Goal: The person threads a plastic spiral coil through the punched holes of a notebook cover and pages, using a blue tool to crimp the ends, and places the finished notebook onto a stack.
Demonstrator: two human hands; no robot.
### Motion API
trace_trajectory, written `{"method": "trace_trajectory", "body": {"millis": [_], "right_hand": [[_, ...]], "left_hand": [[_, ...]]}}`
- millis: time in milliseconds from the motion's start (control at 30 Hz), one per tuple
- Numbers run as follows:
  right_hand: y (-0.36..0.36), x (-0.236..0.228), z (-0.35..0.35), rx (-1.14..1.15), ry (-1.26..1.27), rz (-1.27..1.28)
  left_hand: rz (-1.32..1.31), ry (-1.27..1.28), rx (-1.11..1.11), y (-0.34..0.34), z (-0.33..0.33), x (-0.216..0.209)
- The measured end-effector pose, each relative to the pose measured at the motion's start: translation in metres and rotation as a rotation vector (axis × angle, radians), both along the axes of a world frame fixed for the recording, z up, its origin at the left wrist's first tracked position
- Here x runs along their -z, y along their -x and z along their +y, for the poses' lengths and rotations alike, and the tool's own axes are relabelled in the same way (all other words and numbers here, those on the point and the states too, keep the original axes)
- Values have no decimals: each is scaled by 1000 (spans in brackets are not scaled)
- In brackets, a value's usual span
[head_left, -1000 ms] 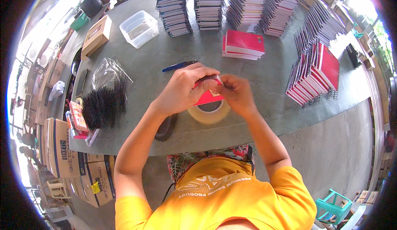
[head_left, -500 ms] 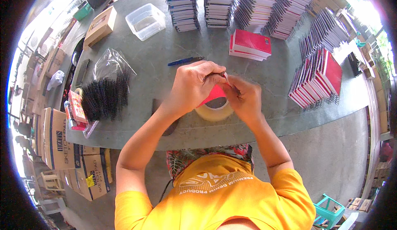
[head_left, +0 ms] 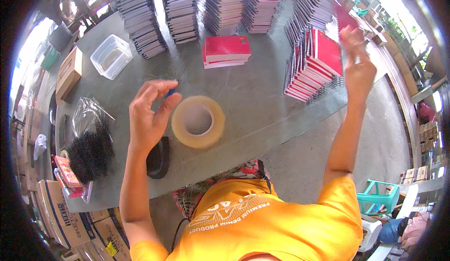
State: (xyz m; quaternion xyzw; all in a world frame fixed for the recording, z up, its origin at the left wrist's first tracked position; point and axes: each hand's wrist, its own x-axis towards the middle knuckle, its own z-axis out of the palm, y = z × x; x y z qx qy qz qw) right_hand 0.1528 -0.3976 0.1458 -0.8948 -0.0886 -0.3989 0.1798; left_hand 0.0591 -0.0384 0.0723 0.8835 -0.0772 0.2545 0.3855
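Note:
My left hand (head_left: 149,115) hovers over the table with its thumb and fingers curved apart, holding nothing that I can see. A blue pen-like tool (head_left: 170,92) shows partly behind those fingers, apparently lying on the table. Close by is a large roll of clear tape (head_left: 216,125), flat on the tabletop. Off to the right, my right hand (head_left: 358,66) is raised with its fingers closed on a red notebook (head_left: 346,19), blurred by motion. Just left of that hand stands a slanting row of red spiral notebooks (head_left: 328,52).
Tall stacks of spiral notebooks (head_left: 180,15) line the table's far side. Before them lies a small pile of red books (head_left: 227,49). A clear plastic box (head_left: 111,57), black binding coils (head_left: 91,151) and a dark curved object (head_left: 159,160) are on the left. A green stool (head_left: 378,196) stands at right.
My hands have come apart from holding the red notebook together. The right one has swung far right with it, the left has let go. The view has turned right.

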Motion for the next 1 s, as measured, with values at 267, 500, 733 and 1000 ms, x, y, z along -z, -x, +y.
{"method": "trace_trajectory", "body": {"millis": [267, 500, 733, 1000], "right_hand": [[-1, 52, -31, -73, 164, 109], [-24, 56, 72, -541, -21, -61], [-139, 183, 149, -504, 310, 207], [-117, 163, 132, -611, 288, 213]], "left_hand": [[97, -73, 156, 1, 0, 25], [143, -91, 44, 27, 21, 25], [244, -128, -313, 75, 67, 4], [566, -407, -910, 122, 189, 98]]}}
